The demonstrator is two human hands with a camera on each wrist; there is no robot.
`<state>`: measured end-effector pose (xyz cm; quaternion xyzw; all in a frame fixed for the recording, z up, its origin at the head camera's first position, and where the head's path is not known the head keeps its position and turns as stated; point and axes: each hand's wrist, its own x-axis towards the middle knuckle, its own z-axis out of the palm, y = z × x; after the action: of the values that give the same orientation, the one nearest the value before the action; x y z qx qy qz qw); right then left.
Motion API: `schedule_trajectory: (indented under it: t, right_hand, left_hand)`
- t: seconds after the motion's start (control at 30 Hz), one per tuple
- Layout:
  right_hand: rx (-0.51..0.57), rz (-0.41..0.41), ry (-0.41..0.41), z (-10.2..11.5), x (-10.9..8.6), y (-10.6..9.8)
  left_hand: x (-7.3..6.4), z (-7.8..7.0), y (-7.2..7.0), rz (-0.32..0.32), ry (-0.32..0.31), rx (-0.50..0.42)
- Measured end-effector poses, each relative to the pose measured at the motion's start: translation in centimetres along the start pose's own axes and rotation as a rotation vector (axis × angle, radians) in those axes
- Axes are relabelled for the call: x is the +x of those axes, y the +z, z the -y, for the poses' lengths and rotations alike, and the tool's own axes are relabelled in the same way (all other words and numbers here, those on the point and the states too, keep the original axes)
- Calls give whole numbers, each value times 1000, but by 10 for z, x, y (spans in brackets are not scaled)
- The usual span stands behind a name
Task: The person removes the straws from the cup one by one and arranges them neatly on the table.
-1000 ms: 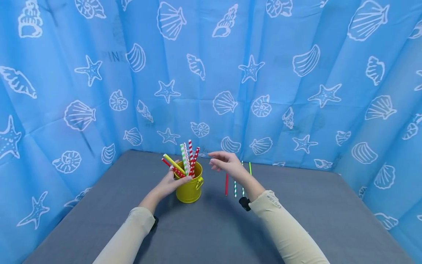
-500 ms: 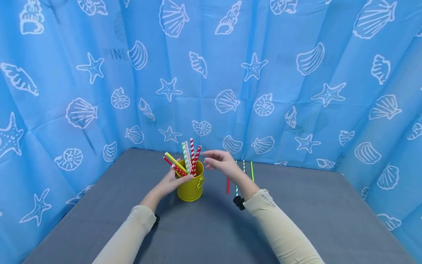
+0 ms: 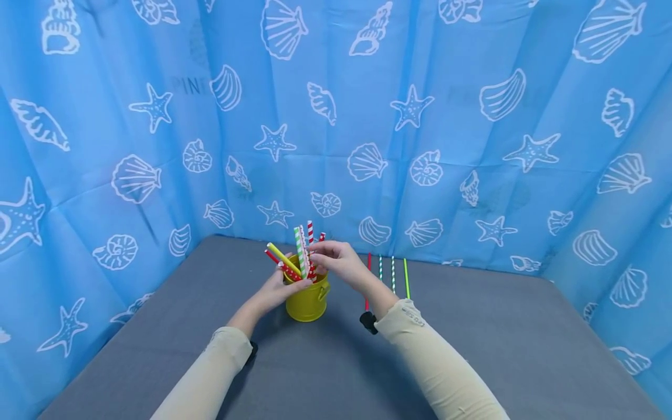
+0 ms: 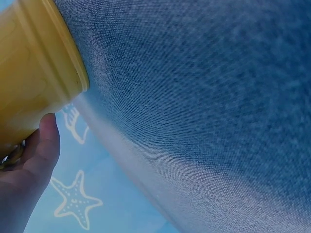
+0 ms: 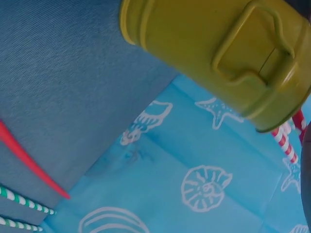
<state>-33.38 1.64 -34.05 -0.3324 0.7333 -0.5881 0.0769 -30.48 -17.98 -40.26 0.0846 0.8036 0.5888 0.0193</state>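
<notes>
A small yellow metal bucket [image 3: 306,304] stands upright on the grey cloth, its wire-like handle [image 5: 227,41] showing in the right wrist view. My left hand [image 3: 273,291] grips its left side, thumb along the front of the rim and the other fingers behind. Several paper straws lean out of the top: a yellow one [image 3: 282,258] and a red one tilt left, while a green-striped straw [image 3: 300,251] and a red-striped straw [image 3: 310,231] rise more upright. The bent fingers of my right hand [image 3: 341,265] are in among the right-hand straws; cannot tell whether they pinch one.
Right of the bucket several straws lie in a row on the grey cloth [image 3: 472,332]: a red one [image 3: 367,302], green-striped ones [image 3: 393,274] and a plain green one [image 3: 406,279]. A blue shell-print curtain [image 3: 336,116] hangs behind the table's far edge.
My right hand has moved left, from beside the bucket to the straws over its rim. My left hand keeps its grip on the bucket. The view has shifted slightly.
</notes>
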Motion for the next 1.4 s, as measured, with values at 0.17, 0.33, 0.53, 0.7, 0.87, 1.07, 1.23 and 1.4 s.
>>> schedule_trajectory:
  t: [0.17,0.33,0.53,0.7,0.87,1.07,1.23,1.4]
  right_hand:
    - [-35,45,14,3,9,11]
    - [-96,86,-7,8,19,19]
    - [-174,109,-9,8,30,26]
    - [-223,145,-25,9,38,32]
    - [-294,154,-36,12,44,38]
    - [-282,138,19,14,50,45]
    - [-294,116,18,13,54,51]
    - [-302,98,25,17,51,50]
  left_hand:
    - [0,1,-1,21,40,9]
    - [1,2,-2,39,84,29]
    - [1,3,-1,47,98,31]
    - [2,3,-1,39,100,33]
    - [2,0,-1,25,74,36]
    - [2,-4,-1,3,17,54]
    - [2,-4,0,4,-28,59]
    - [0,-4,-1,5,-53,62]
